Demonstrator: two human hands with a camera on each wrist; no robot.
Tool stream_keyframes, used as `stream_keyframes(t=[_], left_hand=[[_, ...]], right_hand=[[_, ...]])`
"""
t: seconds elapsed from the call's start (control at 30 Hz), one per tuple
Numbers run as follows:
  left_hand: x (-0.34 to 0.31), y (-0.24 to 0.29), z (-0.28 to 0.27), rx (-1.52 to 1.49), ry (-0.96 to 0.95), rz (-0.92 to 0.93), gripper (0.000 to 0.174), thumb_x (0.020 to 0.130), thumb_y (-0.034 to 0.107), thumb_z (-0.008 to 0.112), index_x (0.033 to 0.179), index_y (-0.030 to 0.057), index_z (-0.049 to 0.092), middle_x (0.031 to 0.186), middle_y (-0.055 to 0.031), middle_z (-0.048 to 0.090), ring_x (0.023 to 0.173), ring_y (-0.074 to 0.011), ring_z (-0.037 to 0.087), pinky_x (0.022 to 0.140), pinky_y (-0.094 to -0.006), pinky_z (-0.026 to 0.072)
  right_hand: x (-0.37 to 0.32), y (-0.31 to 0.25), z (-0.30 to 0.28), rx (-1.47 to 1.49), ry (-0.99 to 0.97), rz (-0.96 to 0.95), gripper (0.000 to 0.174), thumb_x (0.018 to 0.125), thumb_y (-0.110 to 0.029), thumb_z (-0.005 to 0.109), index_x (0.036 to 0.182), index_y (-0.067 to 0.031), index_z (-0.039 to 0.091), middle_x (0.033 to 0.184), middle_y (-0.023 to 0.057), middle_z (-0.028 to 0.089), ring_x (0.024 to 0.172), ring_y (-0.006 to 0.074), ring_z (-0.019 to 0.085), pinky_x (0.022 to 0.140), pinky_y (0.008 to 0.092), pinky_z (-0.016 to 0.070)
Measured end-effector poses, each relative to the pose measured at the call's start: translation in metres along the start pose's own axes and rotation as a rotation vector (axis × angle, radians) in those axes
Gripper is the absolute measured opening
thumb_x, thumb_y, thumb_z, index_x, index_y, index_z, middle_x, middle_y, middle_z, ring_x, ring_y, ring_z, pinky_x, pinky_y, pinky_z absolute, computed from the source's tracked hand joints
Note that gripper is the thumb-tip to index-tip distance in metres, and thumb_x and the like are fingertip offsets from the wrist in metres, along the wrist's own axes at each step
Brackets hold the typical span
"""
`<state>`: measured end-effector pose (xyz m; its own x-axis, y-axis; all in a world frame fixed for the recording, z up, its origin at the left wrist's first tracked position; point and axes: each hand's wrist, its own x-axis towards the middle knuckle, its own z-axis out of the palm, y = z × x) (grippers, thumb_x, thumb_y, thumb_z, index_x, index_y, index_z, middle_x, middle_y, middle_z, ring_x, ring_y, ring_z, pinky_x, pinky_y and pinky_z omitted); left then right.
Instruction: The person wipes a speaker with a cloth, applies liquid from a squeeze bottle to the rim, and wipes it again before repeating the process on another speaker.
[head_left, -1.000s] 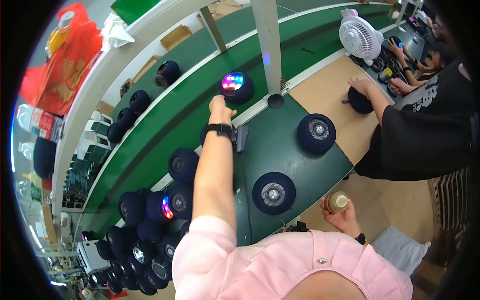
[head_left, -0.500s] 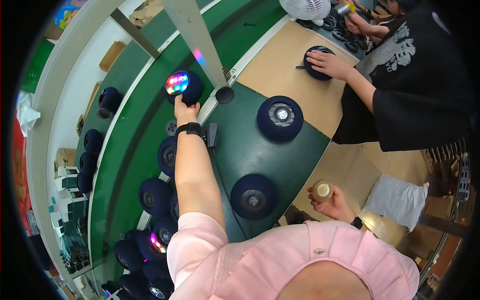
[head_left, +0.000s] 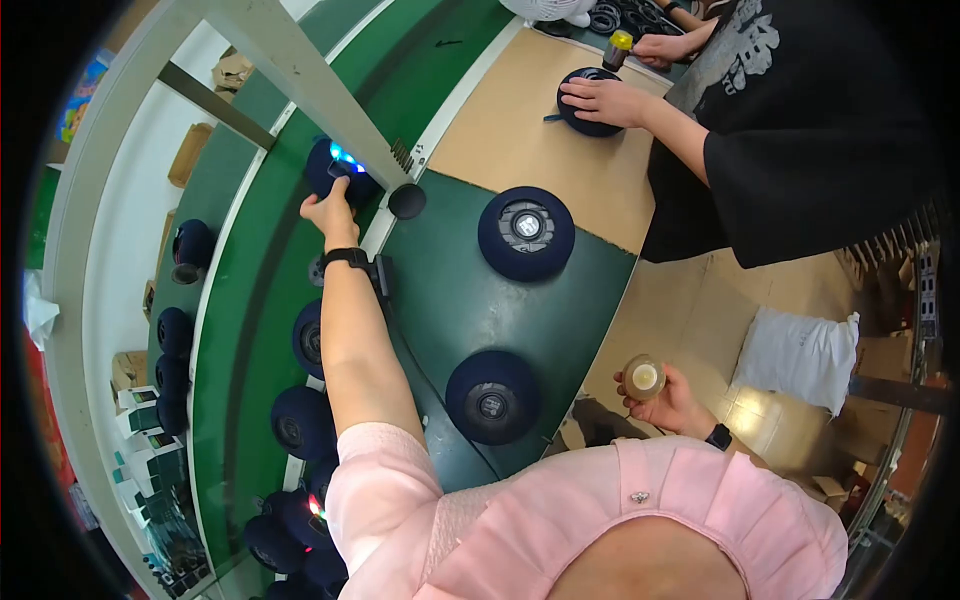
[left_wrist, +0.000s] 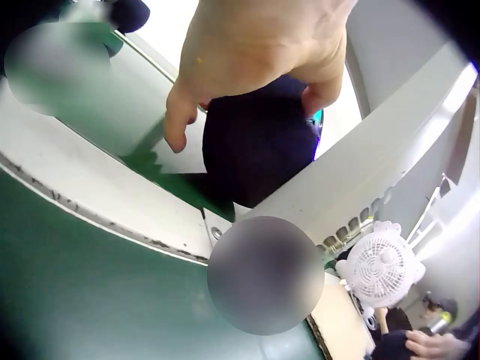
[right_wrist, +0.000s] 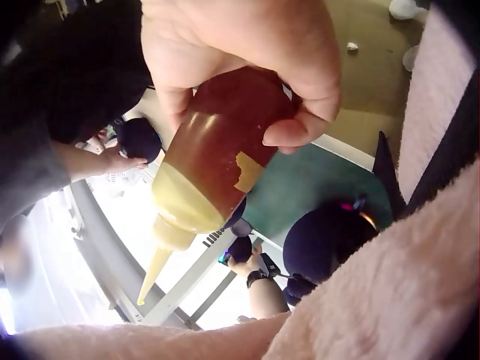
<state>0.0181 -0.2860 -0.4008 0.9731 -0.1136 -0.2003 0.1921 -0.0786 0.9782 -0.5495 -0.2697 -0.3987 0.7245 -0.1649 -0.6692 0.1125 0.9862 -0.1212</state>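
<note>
My left hand [head_left: 335, 215] reaches over the green belt to a round dark-blue speaker [head_left: 321, 178] with blue lights, partly behind a white post. One raised finger touches the speaker beside the lights; other fingers spread off to its left. From the left wrist view, a digit stands apart from the dark speaker [left_wrist: 259, 154] while another lies against its lit side. Low over the floor, my right hand [head_left: 682, 403] grips a squeeze bottle [right_wrist: 217, 142] with brownish contents, a pale yellow cap and a thin nozzle pointing down.
Two dark speakers [head_left: 526, 233] lie on the green tabletop [head_left: 500, 315], several more at lower left. A white post [head_left: 310, 90] rises beside the belt. At the right, a person in black rests a hand on a speaker [head_left: 590, 120] and holds a yellow-headed mallet [head_left: 617, 48].
The view has shifted rightward. The speaker's lights turned from multicoloured to blue, and it sits closer behind the post. My left fingers spread more; the other person's mallet came close to their speaker.
</note>
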Motion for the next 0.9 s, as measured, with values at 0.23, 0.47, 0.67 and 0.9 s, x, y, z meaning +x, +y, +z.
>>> stream_keyframes(t=[0.23, 0.47, 0.67, 0.9], left_hand=[[-0.014, 0.012, -0.041, 0.210, 0.161, 0.107, 0.087, 0.054, 0.023, 0.082, 0.121, -0.0028, 0.034, 0.112, -0.0221, 0.050, 0.096, -0.0295, 0.057, 0.077, -0.0398, 0.0510], [-0.212, 0.080, -0.152, 0.807, -0.005, 0.296, 0.079, 0.051, 0.031, 0.078, 0.113, -0.0006, 0.041, 0.112, -0.0209, 0.049, 0.100, -0.0320, 0.053, 0.086, -0.0369, 0.0460], [-0.365, 0.055, -0.227, 1.026, 0.036, 0.527, 0.066, 0.049, 0.023, 0.080, 0.099, 0.0018, 0.042, 0.097, -0.0176, 0.046, 0.088, -0.0346, 0.050, 0.077, -0.0387, 0.0445], [-0.449, -0.020, -0.250, 1.300, 0.011, 0.640, 0.058, 0.048, 0.017, 0.080, 0.096, 0.0069, 0.049, 0.099, -0.0140, 0.045, 0.097, -0.0326, 0.045, 0.082, -0.0453, 0.0373]], right_hand=[[0.005, -0.008, 0.007, 0.013, -0.008, 0.004, 0.065, 0.086, -0.048, 0.042, 0.121, 0.0063, 0.046, 0.103, 0.0144, 0.053, 0.078, 0.0214, 0.052, 0.062, 0.0261, 0.0453], [0.012, -0.031, 0.017, -0.080, -0.265, 0.223, 0.059, 0.089, -0.043, 0.037, 0.125, 0.0028, 0.045, 0.113, 0.0150, 0.055, 0.081, 0.0229, 0.054, 0.064, 0.0271, 0.0451], [0.010, -0.039, 0.013, -0.152, -0.362, 0.357, 0.057, 0.092, -0.044, 0.035, 0.125, 0.0018, 0.046, 0.115, 0.0178, 0.055, 0.082, 0.0233, 0.055, 0.068, 0.0289, 0.0473], [0.006, -0.038, 0.009, -0.292, -0.336, 0.337, 0.058, 0.091, -0.046, 0.045, 0.126, 0.0007, 0.046, 0.122, 0.0189, 0.052, 0.103, 0.0315, 0.055, 0.084, 0.0368, 0.0494]])
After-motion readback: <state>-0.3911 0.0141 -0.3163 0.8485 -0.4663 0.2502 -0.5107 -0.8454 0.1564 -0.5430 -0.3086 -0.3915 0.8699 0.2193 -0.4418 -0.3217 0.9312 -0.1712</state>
